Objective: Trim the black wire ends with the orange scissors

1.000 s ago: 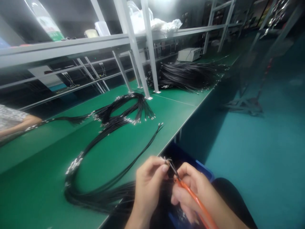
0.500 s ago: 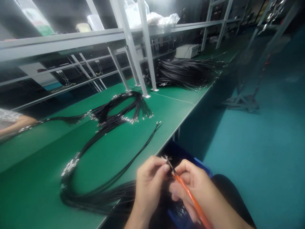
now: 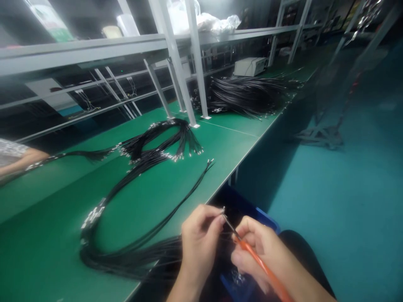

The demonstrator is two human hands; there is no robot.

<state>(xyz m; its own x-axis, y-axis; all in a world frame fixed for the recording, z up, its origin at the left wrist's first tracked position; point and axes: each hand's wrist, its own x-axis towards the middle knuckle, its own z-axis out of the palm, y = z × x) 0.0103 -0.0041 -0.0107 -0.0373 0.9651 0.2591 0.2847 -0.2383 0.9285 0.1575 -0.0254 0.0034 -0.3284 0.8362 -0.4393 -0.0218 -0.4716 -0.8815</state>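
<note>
Bench: long green flat workbench [image 3: 135, 209], edge running away to upper right; pale-grey metal shelf frame [image 3: 185, 75] standing on it.
Floor: smooth teal floor [image 3: 352, 201], right of bench.
Left hand: bare left hand [image 3: 200, 239] closed in a pinch, thumb and forefinger on a small silvery metal end [image 3: 223, 210]; it pokes out just past the fingertips, detail too small to read.
Right hand: bare right hand [image 3: 260, 251] wrapped round an orange-handled metal hand tool [image 3: 264, 270].
Tool tip: dark, slim, right at left thumb, just below the silvery end. Can't tell if jaws are shut.
Cable bundle: thick curved black cable bundle [image 3: 86, 251] with silvery-white patches, on bench left of left hand, running behind that wrist.
Loose strands: few thin black cables with silvery tips [image 3: 192, 191], on bench beyond left hand.
Bin: blue plastic bin [image 3: 267, 220], below the hands, beside bench edge.
Far stack: big heap of black cables [image 3: 248, 94], well apart from both hands.
Co-worker: bare forearm [image 3: 31, 157] at left edge, by a cable run.
</note>
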